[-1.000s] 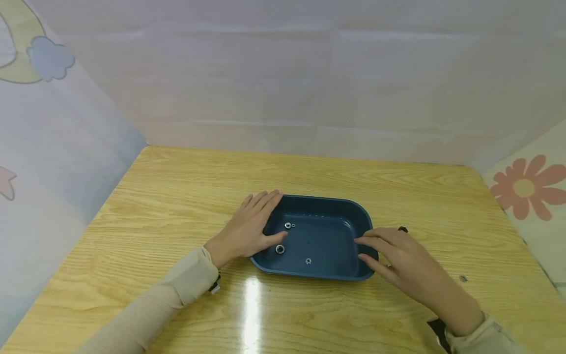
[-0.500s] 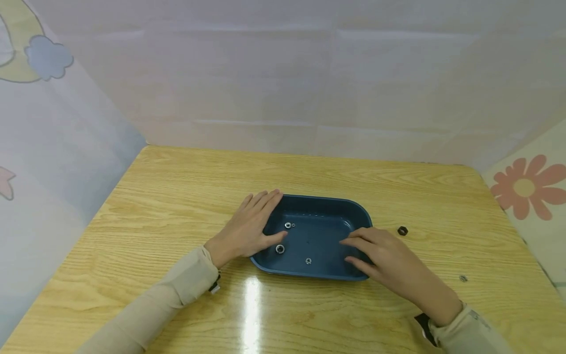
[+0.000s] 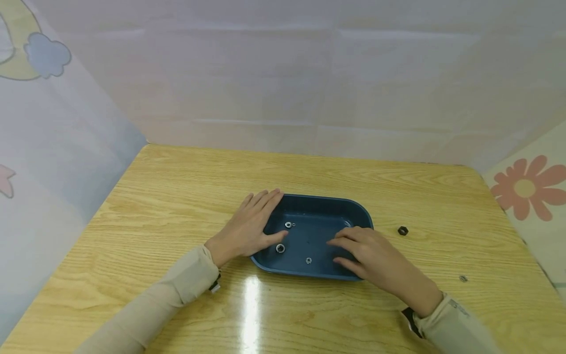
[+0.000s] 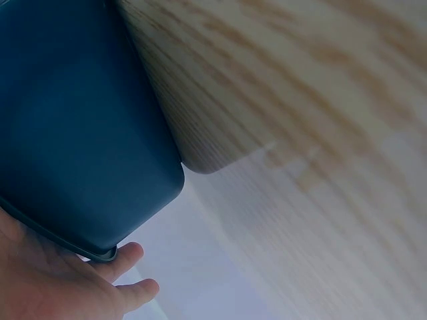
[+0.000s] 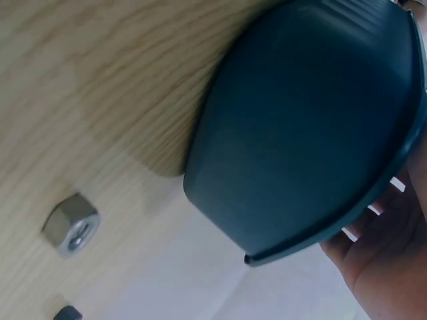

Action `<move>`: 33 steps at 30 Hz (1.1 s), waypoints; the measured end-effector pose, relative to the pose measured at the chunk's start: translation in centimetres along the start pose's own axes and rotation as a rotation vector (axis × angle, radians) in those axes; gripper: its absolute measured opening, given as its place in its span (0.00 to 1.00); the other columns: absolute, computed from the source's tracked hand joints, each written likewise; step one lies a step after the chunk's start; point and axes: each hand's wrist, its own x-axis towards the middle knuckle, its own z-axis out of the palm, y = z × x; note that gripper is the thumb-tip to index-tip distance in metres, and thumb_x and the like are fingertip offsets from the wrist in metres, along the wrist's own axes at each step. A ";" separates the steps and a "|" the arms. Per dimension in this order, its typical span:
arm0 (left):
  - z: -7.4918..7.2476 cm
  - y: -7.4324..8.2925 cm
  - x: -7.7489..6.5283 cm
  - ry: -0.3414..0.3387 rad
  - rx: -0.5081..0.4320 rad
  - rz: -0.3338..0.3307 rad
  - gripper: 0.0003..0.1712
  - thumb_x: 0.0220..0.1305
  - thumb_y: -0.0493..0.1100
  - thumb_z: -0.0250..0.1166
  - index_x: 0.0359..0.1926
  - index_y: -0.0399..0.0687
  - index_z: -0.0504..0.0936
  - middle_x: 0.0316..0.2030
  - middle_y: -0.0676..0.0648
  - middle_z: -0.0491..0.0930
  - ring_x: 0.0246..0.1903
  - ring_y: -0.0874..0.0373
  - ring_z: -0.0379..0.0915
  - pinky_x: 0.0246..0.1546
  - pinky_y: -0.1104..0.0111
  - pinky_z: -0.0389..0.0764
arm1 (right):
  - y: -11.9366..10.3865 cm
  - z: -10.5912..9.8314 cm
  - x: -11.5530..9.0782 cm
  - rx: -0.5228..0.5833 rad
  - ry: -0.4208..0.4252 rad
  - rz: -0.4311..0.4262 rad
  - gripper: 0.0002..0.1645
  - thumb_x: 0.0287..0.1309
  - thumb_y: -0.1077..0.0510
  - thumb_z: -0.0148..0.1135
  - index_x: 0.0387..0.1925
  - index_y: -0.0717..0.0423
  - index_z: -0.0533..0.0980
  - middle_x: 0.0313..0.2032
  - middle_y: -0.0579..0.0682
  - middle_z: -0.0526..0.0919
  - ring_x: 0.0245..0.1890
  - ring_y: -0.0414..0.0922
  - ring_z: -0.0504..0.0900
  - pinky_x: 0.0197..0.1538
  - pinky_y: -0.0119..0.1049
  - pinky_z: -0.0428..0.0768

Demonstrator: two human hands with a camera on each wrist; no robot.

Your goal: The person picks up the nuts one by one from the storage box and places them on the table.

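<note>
A dark blue plastic tray (image 3: 309, 236) stands on the wooden table, holding several metal nuts. The largest nut (image 3: 280, 249) lies by my left thumb. Farther back are a smaller nut (image 3: 288, 224) and a tiny one (image 3: 294, 224); another nut (image 3: 308, 260) lies near the front wall. My left hand (image 3: 249, 226) rests over the tray's left rim, fingers straight and thumb reaching inside. Over the tray's right half hovers my right hand (image 3: 367, 250), loosely bent, with a gap between thumb and fingertips and no object visible there. In the right wrist view the tray's outer wall (image 5: 300, 147) partly hides its fingers.
To the right of the tray, a black nut (image 3: 403, 230) and a silver nut (image 3: 463, 279) lie on the table (image 3: 177, 182). A pale cloth wall (image 3: 309, 88) rises behind the table's back edge.
My right hand has moved left from the tray's right rim to farther over its inside, uncovering the black nut on the table. The left hand and the tray's nuts have stayed put.
</note>
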 end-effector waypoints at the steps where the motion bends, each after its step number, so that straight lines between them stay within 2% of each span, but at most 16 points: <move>1: 0.0 0.0 0.0 -0.001 0.000 0.000 0.51 0.66 0.66 0.58 0.78 0.44 0.51 0.77 0.44 0.53 0.75 0.43 0.51 0.75 0.44 0.52 | 0.0 0.1 0.1 -0.001 -0.005 0.000 0.22 0.44 0.53 0.79 0.44 0.53 0.85 0.41 0.46 0.85 0.41 0.43 0.84 0.43 0.41 0.84; 11: -0.1 0.0 0.0 -0.020 0.004 -0.003 0.51 0.67 0.67 0.57 0.78 0.44 0.50 0.78 0.44 0.51 0.76 0.43 0.49 0.76 0.44 0.50 | -0.4 0.6 0.9 0.034 -0.060 -0.005 0.22 0.45 0.53 0.79 0.44 0.53 0.85 0.41 0.45 0.84 0.41 0.41 0.83 0.44 0.40 0.83; 24: -0.2 0.1 0.1 -0.038 0.004 -0.021 0.51 0.67 0.68 0.56 0.79 0.46 0.49 0.78 0.45 0.51 0.76 0.44 0.49 0.76 0.45 0.49 | -0.9 1.3 2.4 0.085 -0.162 -0.011 0.20 0.52 0.53 0.75 0.47 0.54 0.84 0.43 0.46 0.84 0.43 0.42 0.83 0.47 0.42 0.83; 33: -0.1 0.0 0.1 -0.039 -0.001 -0.016 0.51 0.67 0.67 0.56 0.79 0.45 0.49 0.78 0.45 0.51 0.76 0.44 0.48 0.76 0.45 0.49 | -0.9 2.0 3.1 0.058 -0.193 -0.034 0.20 0.51 0.50 0.75 0.45 0.52 0.85 0.44 0.46 0.84 0.43 0.43 0.83 0.47 0.42 0.83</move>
